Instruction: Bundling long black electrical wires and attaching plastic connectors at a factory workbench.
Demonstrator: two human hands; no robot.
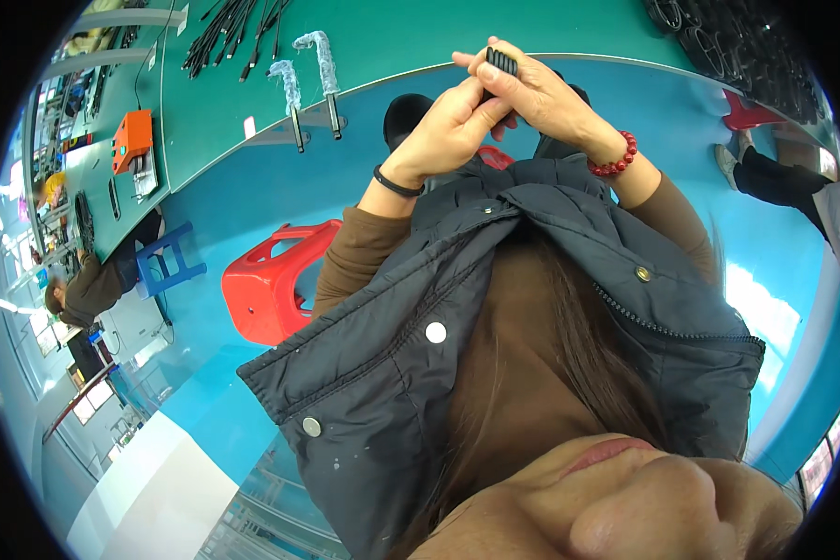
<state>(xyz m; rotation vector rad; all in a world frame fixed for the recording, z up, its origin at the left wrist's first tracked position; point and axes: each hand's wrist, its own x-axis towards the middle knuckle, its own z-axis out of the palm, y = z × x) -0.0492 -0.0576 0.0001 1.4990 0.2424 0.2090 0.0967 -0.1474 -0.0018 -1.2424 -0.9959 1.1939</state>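
Both my hands meet just in front of the green table's edge, closed around a small bundle of black cable [501, 62]. Its side-by-side loops show between the fingers of my right hand [546, 98], which wears a red bead bracelet. My left hand [453, 129], with a black band at the wrist, presses against the right one, its thumb and fingers on the lower part of the bundle. Most of the bundle is hidden in the hands.
On the green table [392, 37] lie loose black cables [233, 33]. Two film-wrapped rods [325, 70] jut past its edge. Black cable coils [742, 61] are piled far right. An orange device [133, 140], red stool [275, 280] and blue stool [170, 261] are left. People are at both sides.
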